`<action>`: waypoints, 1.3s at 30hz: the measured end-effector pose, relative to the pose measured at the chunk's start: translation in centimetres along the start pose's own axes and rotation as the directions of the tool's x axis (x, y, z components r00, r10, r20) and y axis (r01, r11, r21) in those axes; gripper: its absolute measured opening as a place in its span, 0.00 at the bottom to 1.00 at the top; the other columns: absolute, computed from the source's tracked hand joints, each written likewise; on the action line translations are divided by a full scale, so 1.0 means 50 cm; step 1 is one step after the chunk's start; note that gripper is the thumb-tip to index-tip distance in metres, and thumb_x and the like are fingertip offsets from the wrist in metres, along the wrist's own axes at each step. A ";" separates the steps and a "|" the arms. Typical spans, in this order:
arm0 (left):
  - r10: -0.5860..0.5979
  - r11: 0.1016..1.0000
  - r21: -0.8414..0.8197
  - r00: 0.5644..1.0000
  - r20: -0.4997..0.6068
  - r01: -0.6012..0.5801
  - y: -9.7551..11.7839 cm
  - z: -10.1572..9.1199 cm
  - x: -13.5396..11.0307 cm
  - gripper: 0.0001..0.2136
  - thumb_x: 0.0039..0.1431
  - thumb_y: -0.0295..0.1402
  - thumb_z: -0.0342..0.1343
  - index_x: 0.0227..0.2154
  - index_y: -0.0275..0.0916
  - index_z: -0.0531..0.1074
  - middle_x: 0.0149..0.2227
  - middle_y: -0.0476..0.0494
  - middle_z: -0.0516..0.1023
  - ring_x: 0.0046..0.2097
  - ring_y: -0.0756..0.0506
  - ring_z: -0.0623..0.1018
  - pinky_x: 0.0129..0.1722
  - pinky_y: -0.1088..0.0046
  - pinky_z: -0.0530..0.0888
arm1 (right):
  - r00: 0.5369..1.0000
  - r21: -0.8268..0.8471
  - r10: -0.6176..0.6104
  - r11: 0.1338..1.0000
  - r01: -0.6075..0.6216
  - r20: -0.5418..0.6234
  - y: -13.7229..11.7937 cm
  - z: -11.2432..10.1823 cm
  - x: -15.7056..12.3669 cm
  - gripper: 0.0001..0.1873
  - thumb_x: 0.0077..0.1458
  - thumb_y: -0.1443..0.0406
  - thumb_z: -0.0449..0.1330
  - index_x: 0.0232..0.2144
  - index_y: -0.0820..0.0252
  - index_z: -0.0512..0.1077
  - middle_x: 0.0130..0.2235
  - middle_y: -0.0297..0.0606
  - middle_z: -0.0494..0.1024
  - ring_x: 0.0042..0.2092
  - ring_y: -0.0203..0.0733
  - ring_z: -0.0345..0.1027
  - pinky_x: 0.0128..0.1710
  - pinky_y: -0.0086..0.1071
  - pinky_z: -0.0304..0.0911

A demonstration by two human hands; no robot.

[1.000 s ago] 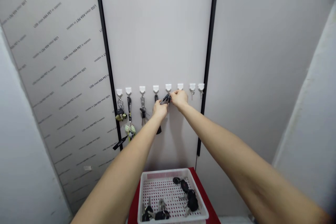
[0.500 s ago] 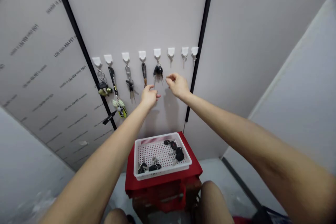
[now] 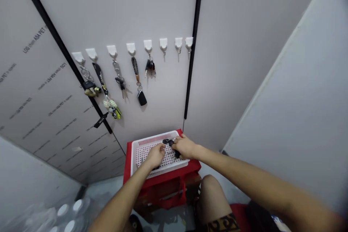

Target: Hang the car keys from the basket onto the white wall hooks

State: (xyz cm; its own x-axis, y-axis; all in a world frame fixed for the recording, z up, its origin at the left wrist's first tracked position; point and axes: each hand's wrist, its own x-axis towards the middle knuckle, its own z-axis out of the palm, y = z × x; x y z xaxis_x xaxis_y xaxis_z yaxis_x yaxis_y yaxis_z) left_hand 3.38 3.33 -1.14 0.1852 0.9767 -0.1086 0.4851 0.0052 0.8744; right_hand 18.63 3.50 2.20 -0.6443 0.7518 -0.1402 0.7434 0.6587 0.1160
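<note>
My right hand [image 3: 185, 147] is down in the right side of a white perforated basket [image 3: 133, 159], its fingers curled onto a bunch of black keys [image 3: 171, 143]. Over the middle of the same basket is my left hand [image 3: 156, 156], fingers bent together; whatever they may hold is hidden. More dark keys lie partly covered under that hand. On the wall above, a bunch of black-headed keys [image 3: 150, 66] hangs from a white hook [image 3: 148, 45]. To its left, a black key fob [image 3: 141, 98] dangles from a braided strap [image 3: 135, 66].
Further left hang a key bunch [image 3: 120, 80], a lanyard with a pale green charm [image 3: 111, 106] and a ring with a brass-coloured piece [image 3: 92, 91]. Three more white hooks [image 3: 163, 43] continue rightward. The basket rests on a red-covered stool [image 3: 152, 183]. Capped plastic bottles [image 3: 78, 206] stand lower left.
Both hands have dropped from beside the hanging keys into the basket. The view has tilted down and turned right, and the fob on the braided strap now shows fully.
</note>
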 end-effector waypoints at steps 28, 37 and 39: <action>-0.166 0.883 -0.446 0.986 -0.011 0.144 0.165 -0.009 -0.020 0.02 0.40 0.34 0.51 0.19 0.43 0.67 0.16 0.60 0.71 0.23 0.55 0.68 0.25 0.80 0.65 | 0.728 0.951 0.617 0.252 0.177 -0.299 0.019 -0.106 0.009 0.02 0.40 0.67 0.54 0.21 0.61 0.65 0.22 0.28 0.67 0.27 0.28 0.61 0.31 0.22 0.57; 0.053 0.775 -0.619 0.989 -0.139 -0.128 0.272 -0.070 0.019 0.11 0.37 0.34 0.53 0.25 0.35 0.65 0.22 0.51 0.70 0.23 0.55 0.69 0.21 0.83 0.64 | 0.655 0.917 0.644 0.322 0.237 -0.395 0.091 -0.293 0.040 0.05 0.40 0.70 0.52 0.22 0.64 0.67 0.17 0.28 0.65 0.18 0.26 0.57 0.19 0.20 0.56; 0.094 0.741 -0.644 0.979 -0.182 -0.191 0.315 -0.098 0.032 0.08 0.40 0.33 0.51 0.25 0.35 0.64 0.23 0.51 0.69 0.23 0.56 0.69 0.21 0.83 0.63 | 0.605 0.910 0.680 0.326 0.256 -0.414 0.107 -0.345 0.054 0.05 0.40 0.70 0.51 0.22 0.64 0.67 0.16 0.28 0.65 0.17 0.26 0.57 0.19 0.21 0.56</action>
State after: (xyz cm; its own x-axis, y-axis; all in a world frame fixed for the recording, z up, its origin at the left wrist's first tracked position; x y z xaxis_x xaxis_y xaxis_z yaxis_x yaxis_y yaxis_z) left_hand 7.15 6.01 14.76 0.0709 0.9956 0.0619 -0.2257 -0.0444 0.9732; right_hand 17.78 9.56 19.40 0.0417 0.9150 0.4014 0.2411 0.3807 -0.8927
